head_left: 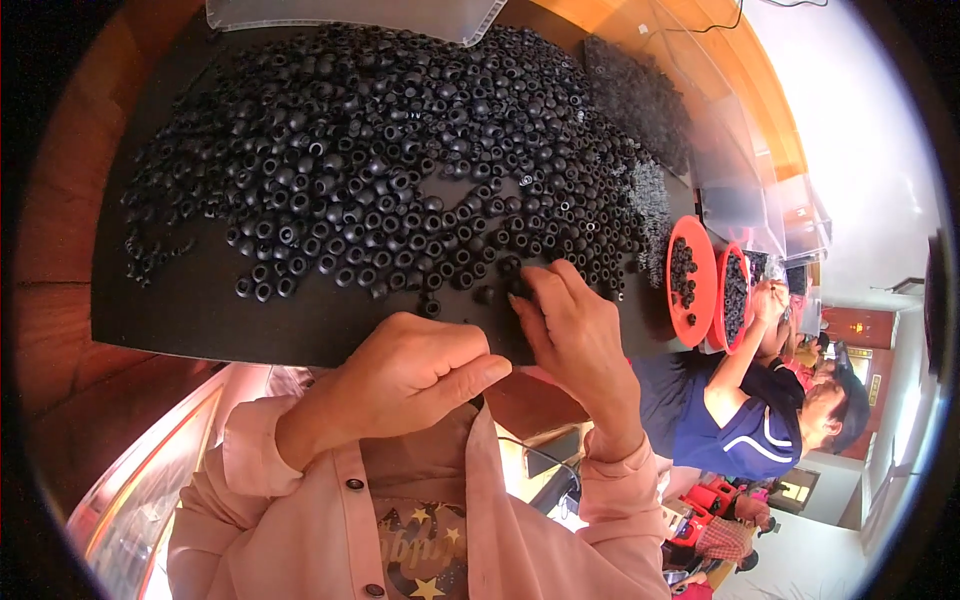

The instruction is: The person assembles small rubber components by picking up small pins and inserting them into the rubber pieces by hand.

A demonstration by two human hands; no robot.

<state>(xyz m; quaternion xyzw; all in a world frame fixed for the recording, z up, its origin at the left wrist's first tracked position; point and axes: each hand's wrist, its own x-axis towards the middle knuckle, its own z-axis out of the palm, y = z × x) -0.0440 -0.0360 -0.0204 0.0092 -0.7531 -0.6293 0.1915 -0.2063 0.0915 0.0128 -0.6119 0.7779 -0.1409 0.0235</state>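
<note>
My left hand [415, 370] is closed over the near edge of the dark table, its thumb pressed against the curled fingers. Whatever it may hold is hidden. Just right of it, my right hand [578, 325] reaches down to the near side of a wide spread of small round black hollow caps [370, 180]. Its thumb and bent fingers come together beside a loose black cap [509, 266]; what lies between them cannot be made out. Another small black piece [486, 295] rests on the tabletop left of the right thumb.
Red bowls with black parts stand at the right, one red bowl [677, 320] nearest. Small grey pieces [648, 205] and a dark heap [635, 95] lie at the far right. A clear plastic bin [360, 14] sits at the back. A co-worker in blue [735, 420] works at the right.
</note>
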